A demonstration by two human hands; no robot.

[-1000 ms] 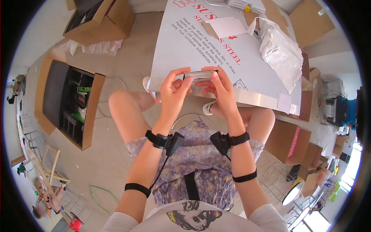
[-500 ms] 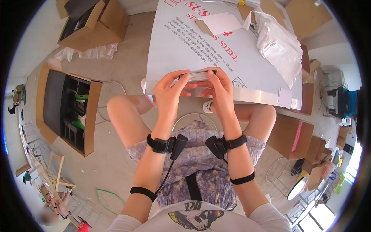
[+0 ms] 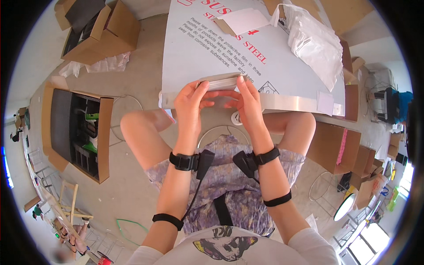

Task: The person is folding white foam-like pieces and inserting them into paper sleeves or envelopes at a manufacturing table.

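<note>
A thin stack of flat white pieces, like cards (image 3: 222, 84), is held level between both hands over the table's near edge. Along its far side shows a grey-brown sheet or cover; what exactly it is I cannot make out. My left hand (image 3: 190, 99) grips the stack's left end, thumb on the near side. My right hand (image 3: 247, 98) holds the right end, its thumb up at the far corner and its fingers curled below. Under the stack lies the film-covered metal tabletop (image 3: 198, 53).
On the table lie a white card with brown backing (image 3: 245, 21), white plastic bags (image 3: 316, 48) and a small pale sheet (image 3: 325, 102). An open carton with black inserts (image 3: 75, 130) stands at left, another carton (image 3: 104, 33) behind it. More cartons (image 3: 329, 145) stand at right.
The stack has tilted, and more of the grey-brown piece shows along its far side. My right thumb has moved up to the far corner. The whole view has shifted slightly.
</note>
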